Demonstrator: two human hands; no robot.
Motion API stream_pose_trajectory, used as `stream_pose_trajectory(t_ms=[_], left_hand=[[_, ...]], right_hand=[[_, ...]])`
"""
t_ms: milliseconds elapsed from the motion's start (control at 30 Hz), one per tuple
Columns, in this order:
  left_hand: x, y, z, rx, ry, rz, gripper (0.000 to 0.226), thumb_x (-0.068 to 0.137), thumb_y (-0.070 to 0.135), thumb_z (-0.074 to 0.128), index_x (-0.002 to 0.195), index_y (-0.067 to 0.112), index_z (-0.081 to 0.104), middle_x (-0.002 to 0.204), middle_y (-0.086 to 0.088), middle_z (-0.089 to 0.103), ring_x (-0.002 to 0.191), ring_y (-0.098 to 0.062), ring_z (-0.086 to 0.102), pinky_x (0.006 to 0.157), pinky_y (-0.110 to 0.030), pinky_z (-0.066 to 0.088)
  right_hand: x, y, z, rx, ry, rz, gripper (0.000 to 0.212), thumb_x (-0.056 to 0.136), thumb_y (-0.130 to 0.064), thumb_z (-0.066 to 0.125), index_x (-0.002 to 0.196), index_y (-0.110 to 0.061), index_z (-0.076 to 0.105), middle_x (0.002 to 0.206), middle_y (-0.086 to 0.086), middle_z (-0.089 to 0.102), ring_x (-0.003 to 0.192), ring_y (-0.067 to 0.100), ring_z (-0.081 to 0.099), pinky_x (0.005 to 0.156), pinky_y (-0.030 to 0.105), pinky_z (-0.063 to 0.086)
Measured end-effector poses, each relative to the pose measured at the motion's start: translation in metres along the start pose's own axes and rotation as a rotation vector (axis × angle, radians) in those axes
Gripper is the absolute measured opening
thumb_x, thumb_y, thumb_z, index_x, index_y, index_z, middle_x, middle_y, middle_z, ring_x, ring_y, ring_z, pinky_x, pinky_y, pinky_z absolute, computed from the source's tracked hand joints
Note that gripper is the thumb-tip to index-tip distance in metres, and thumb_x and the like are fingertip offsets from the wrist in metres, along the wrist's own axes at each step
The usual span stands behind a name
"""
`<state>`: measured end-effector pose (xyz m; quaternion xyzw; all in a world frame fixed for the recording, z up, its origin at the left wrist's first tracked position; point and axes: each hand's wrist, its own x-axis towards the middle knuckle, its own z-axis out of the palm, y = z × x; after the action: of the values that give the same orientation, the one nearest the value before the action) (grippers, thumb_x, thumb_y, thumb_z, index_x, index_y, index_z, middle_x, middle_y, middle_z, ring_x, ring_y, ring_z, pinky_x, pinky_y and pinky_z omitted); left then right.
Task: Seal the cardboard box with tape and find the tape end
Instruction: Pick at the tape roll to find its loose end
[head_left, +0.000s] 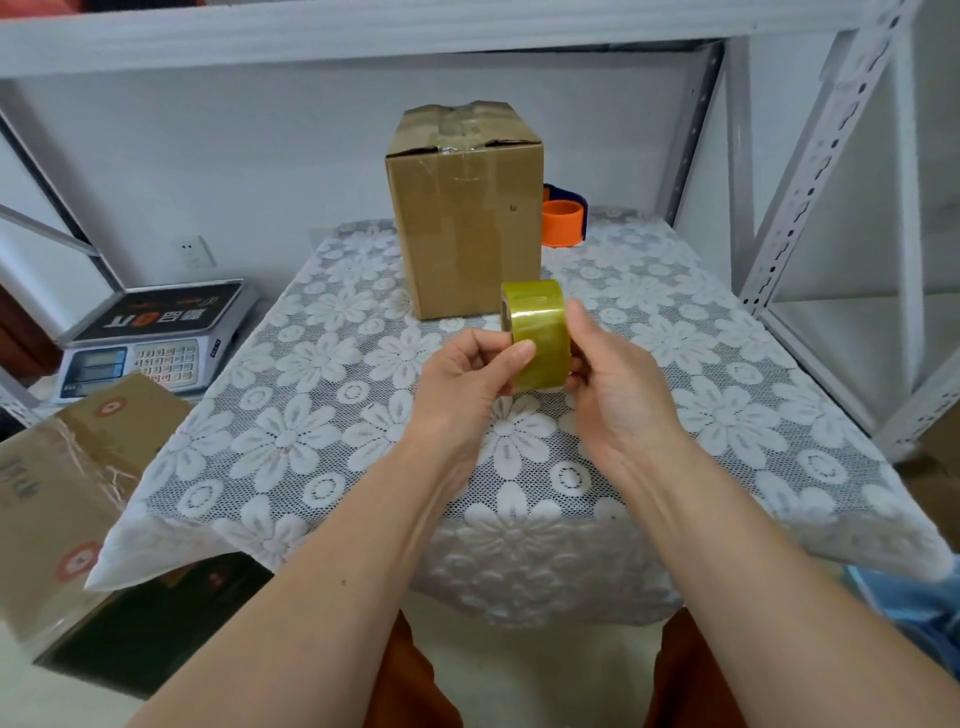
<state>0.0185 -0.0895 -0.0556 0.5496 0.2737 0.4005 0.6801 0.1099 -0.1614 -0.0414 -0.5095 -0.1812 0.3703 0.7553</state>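
A yellowish clear tape roll (537, 325) is held up on edge above the middle of the table, between both hands. My left hand (467, 379) grips its left side, thumb pressed on the roll's outer face. My right hand (613, 384) holds its right side with the fingers behind it. Beyond the roll stands a tall brown cardboard box (467, 223) at the back of the table. Its top flaps are folded down under wrinkled clear tape. No loose tape end shows on the roll.
The table wears a white lace floral cloth (363, 415). An orange and blue tape dispenser (563, 218) sits behind the box at right. A weighing scale (145, 343) and a taped carton (67, 493) lie left. White metal shelving (810, 182) frames the right.
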Motion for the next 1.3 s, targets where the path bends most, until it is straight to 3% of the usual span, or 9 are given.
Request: stream_pose_trajectory(t_ms=[133, 300, 400, 567, 700, 933, 1100, 1200, 1300], left_hand=[[-0.0007, -0.0013, 0.0022, -0.007, 0.003, -0.006, 0.012, 0.081, 0.003, 0.069, 0.075, 0.011, 0.062, 0.068, 0.001, 0.061, 0.053, 0.0, 0.057, 0.054, -0.013, 0.047], [-0.0001, 0.0009, -0.0002, -0.026, 0.016, 0.01, 0.01, 0.082, 0.002, 0.067, 0.077, 0.01, 0.063, 0.06, 0.007, 0.063, 0.05, -0.001, 0.056, 0.054, -0.014, 0.047], [0.0, 0.001, -0.0007, 0.018, 0.001, 0.031, 0.01, 0.081, 0.005, 0.069, 0.077, 0.011, 0.063, 0.06, 0.006, 0.06, 0.053, -0.002, 0.053, 0.058, -0.016, 0.047], [-0.0039, -0.0002, 0.0038, 0.051, -0.012, 0.038, 0.01, 0.082, 0.002, 0.068, 0.078, 0.009, 0.062, 0.058, 0.01, 0.062, 0.053, 0.003, 0.056, 0.055, -0.01, 0.046], [-0.0045, 0.0004, 0.0046, 0.054, 0.005, 0.034, 0.01, 0.082, 0.003, 0.068, 0.078, 0.009, 0.062, 0.064, 0.004, 0.061, 0.053, 0.002, 0.054, 0.055, -0.012, 0.046], [-0.0061, 0.0028, 0.0061, 0.048, -0.001, 0.05, 0.01, 0.082, 0.002, 0.068, 0.079, 0.008, 0.061, 0.064, 0.003, 0.059, 0.051, 0.003, 0.053, 0.055, -0.01, 0.045], [-0.0061, 0.001, 0.0067, 0.074, 0.001, 0.052, 0.013, 0.082, 0.001, 0.068, 0.076, 0.01, 0.061, 0.055, 0.012, 0.062, 0.051, 0.004, 0.054, 0.054, -0.01, 0.045], [-0.006, 0.003, 0.0051, 0.049, 0.017, 0.035, 0.011, 0.082, 0.002, 0.068, 0.077, 0.009, 0.061, 0.056, 0.01, 0.062, 0.05, 0.002, 0.055, 0.053, -0.011, 0.046], [-0.0059, 0.0051, 0.004, 0.057, 0.018, 0.045, 0.008, 0.082, 0.003, 0.068, 0.08, 0.007, 0.062, 0.057, 0.009, 0.061, 0.05, 0.002, 0.055, 0.054, -0.012, 0.046]], right_hand=[[-0.0023, 0.0002, 0.0004, 0.039, 0.058, 0.028, 0.013, 0.092, -0.014, 0.058, 0.092, -0.009, 0.07, 0.084, 0.003, 0.07, 0.068, 0.006, 0.062, 0.049, 0.012, 0.048], [-0.0012, 0.0025, 0.0015, 0.065, -0.018, -0.008, 0.02, 0.092, -0.003, 0.053, 0.101, -0.006, 0.07, 0.091, 0.004, 0.072, 0.076, 0.006, 0.064, 0.062, 0.015, 0.049], [-0.0009, 0.0031, 0.0008, 0.062, -0.01, -0.008, 0.02, 0.089, -0.023, 0.061, 0.097, -0.008, 0.072, 0.086, 0.0, 0.07, 0.078, 0.008, 0.059, 0.073, 0.021, 0.045], [-0.0019, 0.0022, 0.0002, 0.127, 0.035, 0.014, 0.014, 0.091, -0.014, 0.059, 0.087, -0.007, 0.071, 0.074, -0.001, 0.071, 0.055, -0.001, 0.062, 0.047, 0.009, 0.044], [-0.0026, 0.0046, 0.0006, 0.132, 0.011, 0.005, 0.018, 0.093, -0.006, 0.053, 0.099, -0.003, 0.069, 0.092, 0.006, 0.071, 0.07, 0.003, 0.064, 0.055, 0.01, 0.048], [-0.0085, 0.0045, 0.0054, 0.156, 0.02, -0.041, 0.016, 0.089, -0.02, 0.062, 0.084, -0.008, 0.071, 0.083, 0.004, 0.072, 0.065, 0.003, 0.065, 0.054, 0.012, 0.049], [-0.0076, 0.0056, 0.0073, 0.155, 0.045, -0.039, 0.02, 0.091, -0.005, 0.056, 0.075, -0.008, 0.069, 0.07, 0.002, 0.071, 0.058, 0.003, 0.065, 0.049, 0.01, 0.047], [-0.0075, 0.0088, 0.0081, 0.104, -0.02, -0.066, 0.021, 0.092, 0.0, 0.051, 0.088, -0.006, 0.071, 0.083, 0.006, 0.072, 0.073, 0.007, 0.066, 0.058, 0.012, 0.049], [-0.0093, 0.0074, 0.0082, 0.096, -0.042, -0.085, 0.016, 0.092, -0.011, 0.056, 0.084, -0.01, 0.071, 0.079, 0.001, 0.072, 0.066, 0.002, 0.064, 0.055, 0.01, 0.048]])
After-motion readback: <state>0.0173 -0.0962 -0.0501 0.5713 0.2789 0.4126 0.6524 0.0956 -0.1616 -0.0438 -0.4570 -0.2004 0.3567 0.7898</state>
